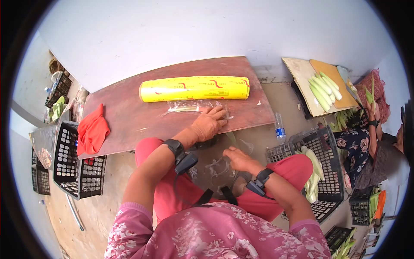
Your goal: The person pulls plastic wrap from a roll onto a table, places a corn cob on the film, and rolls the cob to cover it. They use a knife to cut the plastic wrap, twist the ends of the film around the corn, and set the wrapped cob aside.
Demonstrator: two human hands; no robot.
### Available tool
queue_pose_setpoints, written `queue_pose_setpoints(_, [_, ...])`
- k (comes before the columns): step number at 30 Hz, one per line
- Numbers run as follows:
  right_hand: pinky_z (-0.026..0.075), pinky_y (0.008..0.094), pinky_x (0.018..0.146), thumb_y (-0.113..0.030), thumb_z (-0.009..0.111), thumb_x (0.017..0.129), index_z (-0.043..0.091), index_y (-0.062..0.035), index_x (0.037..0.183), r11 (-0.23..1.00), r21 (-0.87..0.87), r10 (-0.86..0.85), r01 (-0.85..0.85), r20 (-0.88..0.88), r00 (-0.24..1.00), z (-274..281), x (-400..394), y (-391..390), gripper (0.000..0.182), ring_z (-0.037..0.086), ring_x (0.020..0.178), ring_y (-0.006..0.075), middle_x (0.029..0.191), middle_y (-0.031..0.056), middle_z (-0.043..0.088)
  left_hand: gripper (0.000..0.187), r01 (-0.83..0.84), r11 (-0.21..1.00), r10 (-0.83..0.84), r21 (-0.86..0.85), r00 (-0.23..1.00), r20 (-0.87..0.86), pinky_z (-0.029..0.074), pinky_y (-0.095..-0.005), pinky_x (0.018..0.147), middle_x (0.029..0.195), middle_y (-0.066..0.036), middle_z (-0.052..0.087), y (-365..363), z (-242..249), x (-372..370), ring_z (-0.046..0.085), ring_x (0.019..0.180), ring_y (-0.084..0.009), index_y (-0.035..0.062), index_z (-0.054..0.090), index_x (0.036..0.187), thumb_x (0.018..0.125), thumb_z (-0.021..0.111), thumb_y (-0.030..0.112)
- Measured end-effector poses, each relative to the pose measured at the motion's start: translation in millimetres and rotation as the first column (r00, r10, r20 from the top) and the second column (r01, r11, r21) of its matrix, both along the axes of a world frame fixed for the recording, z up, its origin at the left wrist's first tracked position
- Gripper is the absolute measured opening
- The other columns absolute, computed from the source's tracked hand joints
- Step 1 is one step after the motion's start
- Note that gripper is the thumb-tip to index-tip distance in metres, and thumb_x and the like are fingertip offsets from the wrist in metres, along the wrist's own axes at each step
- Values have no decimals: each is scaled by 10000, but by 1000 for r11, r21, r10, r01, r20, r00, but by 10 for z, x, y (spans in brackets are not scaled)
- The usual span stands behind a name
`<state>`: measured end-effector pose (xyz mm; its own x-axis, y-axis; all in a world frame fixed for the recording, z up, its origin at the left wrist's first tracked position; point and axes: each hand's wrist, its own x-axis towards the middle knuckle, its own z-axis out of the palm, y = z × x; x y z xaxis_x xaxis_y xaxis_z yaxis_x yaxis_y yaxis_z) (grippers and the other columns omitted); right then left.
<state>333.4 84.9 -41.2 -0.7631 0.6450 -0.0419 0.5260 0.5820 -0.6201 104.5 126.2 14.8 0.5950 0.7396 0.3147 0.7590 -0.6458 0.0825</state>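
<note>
A yellow roll of plastic film (194,89) lies across the reddish-brown table (125,125). In front of it a pale green vegetable piece (185,109) lies in crumpled clear film (172,104). My left hand (210,123) rests over the right end of this film, palm down with its fingers apart. Away from the table's front edge, above my lap, is my right hand (239,159), its fingers curled together. A thin green strip (232,138) and wisps of clear film show near it, and I cannot make out whether it grips any of them.
A red cloth (93,131) lies at the table's left end, above a black crate (69,159). On the right are a water bottle (280,130), a crate (332,166) with pale vegetables, and a board (297,82) with peeled vegetables (324,91). A co-worker (379,159) handles a green stalk.
</note>
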Motion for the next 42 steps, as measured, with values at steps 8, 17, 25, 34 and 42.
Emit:
queue_pose_setpoints(8, [491,444,687,-30,611,745,600,-32,771,971,-76,-231,227,-41,972,791,-40,586,28,626,741,360,752,162,641,299,219,954,-192,-204,971,145,488,-420,848,1101,-127,609,-447,105,52,596,983,-322,54,634,1055,769,644,142])
queue_pose_setpoints(17, [465,440,734,-33,578,801,587,-16,829,969,220,-75,116,-187,980,996,-436,1092,34,586,843,377,853,185,600,189,-665,726,680,-174,656,329,496,-460,769,992,-171,591,-379,151,-808,587,934,-380,60,594,959,775,615,101])
queue_pose_setpoints(25, [411,476,854,-112,618,812,613,-79,947,907,421,-27,-9,79,997,843,-1025,1105,139,525,1024,325,1031,124,587,231,-841,398,917,-366,365,158,496,-471,797,996,-192,627,-397,11,-1145,606,944,-381,83,620,972,776,665,196])
queue_pose_setpoints(34, [365,506,881,-156,697,770,596,-81,1055,900,428,-98,-80,378,920,836,-1111,1071,312,516,1067,312,1098,133,565,176,-756,344,930,-556,356,92,499,-466,796,935,-216,663,-476,59,-1202,634,915,-388,83,643,952,817,582,179])
queue_pose_setpoints(42, [375,540,887,-120,499,899,570,-77,1058,900,428,-82,-86,360,929,790,-785,1044,180,566,1044,340,1100,166,572,221,-782,430,903,-452,382,197,485,-462,828,1059,-233,606,-567,20,-1153,600,974,-397,40,604,978,810,609,184])
